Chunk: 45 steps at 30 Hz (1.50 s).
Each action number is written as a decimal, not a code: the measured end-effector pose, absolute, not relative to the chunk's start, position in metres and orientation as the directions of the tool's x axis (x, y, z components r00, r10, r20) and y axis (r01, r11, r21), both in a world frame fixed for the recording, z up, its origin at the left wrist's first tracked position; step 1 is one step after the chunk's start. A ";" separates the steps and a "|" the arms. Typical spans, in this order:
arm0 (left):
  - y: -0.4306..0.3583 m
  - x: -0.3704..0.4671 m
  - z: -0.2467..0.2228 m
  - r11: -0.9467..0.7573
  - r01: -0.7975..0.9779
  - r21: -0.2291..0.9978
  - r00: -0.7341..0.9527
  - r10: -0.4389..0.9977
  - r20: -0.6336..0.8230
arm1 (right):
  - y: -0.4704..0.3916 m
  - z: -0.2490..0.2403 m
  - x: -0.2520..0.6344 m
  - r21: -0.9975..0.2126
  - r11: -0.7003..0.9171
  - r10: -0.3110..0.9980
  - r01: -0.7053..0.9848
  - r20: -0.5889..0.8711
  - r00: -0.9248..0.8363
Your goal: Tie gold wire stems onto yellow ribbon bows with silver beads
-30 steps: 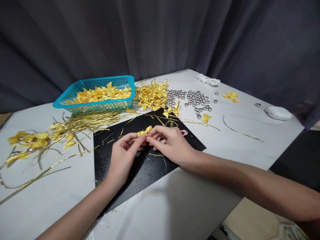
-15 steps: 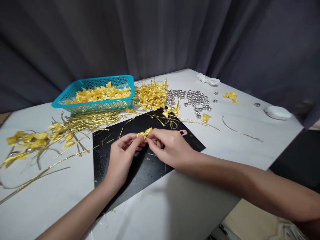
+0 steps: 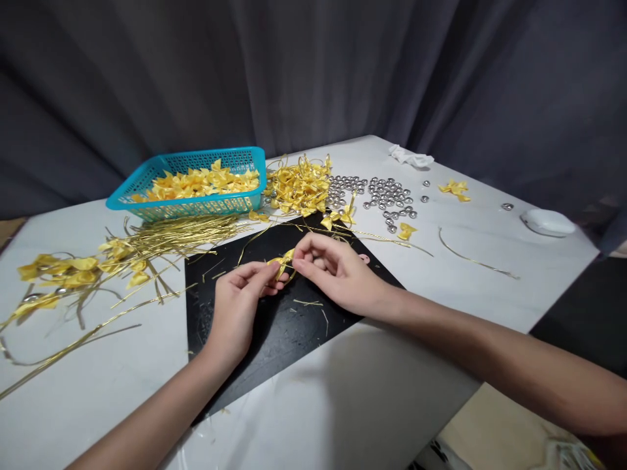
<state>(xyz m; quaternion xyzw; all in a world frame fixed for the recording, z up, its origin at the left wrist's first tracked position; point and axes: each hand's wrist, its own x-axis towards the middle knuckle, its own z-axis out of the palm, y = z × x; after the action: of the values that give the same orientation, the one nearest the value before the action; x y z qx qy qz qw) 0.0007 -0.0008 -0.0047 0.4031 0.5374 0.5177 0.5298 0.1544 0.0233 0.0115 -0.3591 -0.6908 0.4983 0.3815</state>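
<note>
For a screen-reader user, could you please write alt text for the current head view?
A person's left hand holds a yellow bow over a black mat, with the right hand at the bow's edge. Gold wires, silver beads and a blue basket of yellow ribbon pieces sit nearby on a white table.

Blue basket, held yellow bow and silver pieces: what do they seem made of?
Blue basket: probably moulded plastic, smooth-rimmed with regular perforations. Held yellow bow: likely satin ribbon, given its soft sheen. Silver pieces: shiny, either metal or metallic-coated plastic.
</note>
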 end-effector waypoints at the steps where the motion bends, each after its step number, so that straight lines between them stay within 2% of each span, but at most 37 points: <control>1: 0.000 0.001 -0.005 0.145 -0.130 0.981 -0.115 0.980 -0.160 | 0.023 0.007 0.153 -0.951 0.267 0.890 0.153 0.183 -0.417; 5: 0.000 0.003 -0.004 0.137 -0.143 0.980 -0.103 0.983 -0.152 | 0.019 -0.007 0.146 -0.889 0.363 0.894 0.279 0.248 -0.372; 12: -0.004 0.006 -0.001 0.119 -0.146 0.982 -0.103 0.986 -0.134 | 0.013 -0.009 0.146 -0.683 0.522 0.849 0.510 0.360 -0.387; 19: -0.005 0.006 -0.003 0.116 -0.112 0.987 -0.141 0.981 -0.131 | 0.012 -0.007 0.148 -0.321 0.660 0.740 0.679 0.433 -0.514; 21: -0.004 0.005 -0.005 0.109 -0.118 0.987 -0.143 0.982 -0.125 | 0.013 -0.007 0.149 -0.371 0.676 0.730 0.637 0.453 -0.511; 24: -0.002 0.004 -0.005 0.103 -0.148 0.984 -0.168 0.978 -0.127 | 0.016 -0.004 0.150 -0.667 0.541 0.841 0.513 0.435 -0.322; 26: 0.000 0.004 -0.005 0.111 -0.173 0.979 -0.175 0.974 -0.141 | 0.018 0.000 0.150 -0.822 0.360 0.933 0.441 0.306 -0.192; 27: 0.001 0.004 -0.005 0.117 -0.183 0.976 -0.174 0.973 -0.149 | 0.020 0.002 0.150 -0.870 0.268 0.961 0.413 0.210 -0.180; 30: 0.002 0.004 -0.004 0.129 -0.200 0.971 -0.167 0.972 -0.163 | 0.023 0.007 0.149 -0.946 0.009 0.947 0.323 -0.095 -0.305; 32: 0.002 0.004 -0.003 0.131 -0.202 0.971 -0.165 0.972 -0.165 | 0.023 0.008 0.148 -0.952 -0.114 0.906 0.284 -0.217 -0.365; 34: 0.001 0.003 -0.004 0.134 -0.191 0.972 -0.157 0.974 -0.165 | 0.024 0.008 0.149 -0.946 -0.094 0.916 0.310 -0.204 -0.346; 35: 0.001 0.003 -0.005 0.134 -0.181 0.974 -0.153 0.975 -0.163 | 0.024 0.008 0.150 -0.941 -0.019 0.937 0.338 -0.135 -0.321; 38: 0.001 0.002 -0.007 0.130 -0.147 0.981 -0.146 0.978 -0.151 | 0.026 0.006 0.154 -0.843 0.344 0.927 0.413 0.236 -0.291; 40: 0.002 0.002 -0.008 0.126 -0.131 0.983 -0.148 0.978 -0.145 | 0.027 0.005 0.156 -0.746 0.496 0.867 0.444 0.397 -0.301; 42: 0.002 0.003 -0.008 0.127 -0.131 0.983 -0.152 0.977 -0.147 | 0.028 0.006 0.157 -0.725 0.496 0.868 0.478 0.401 -0.294; 45: 0.002 0.004 -0.007 0.128 -0.143 0.981 -0.153 0.977 -0.149 | 0.027 0.007 0.155 -0.836 0.289 0.945 0.466 0.171 -0.279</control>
<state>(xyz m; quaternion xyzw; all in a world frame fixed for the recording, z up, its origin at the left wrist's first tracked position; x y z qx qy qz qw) 0.0037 0.0022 -0.0067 0.3870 0.5388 0.5351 0.5230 0.1551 0.0275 0.0074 -0.4881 -0.7228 0.3423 0.3494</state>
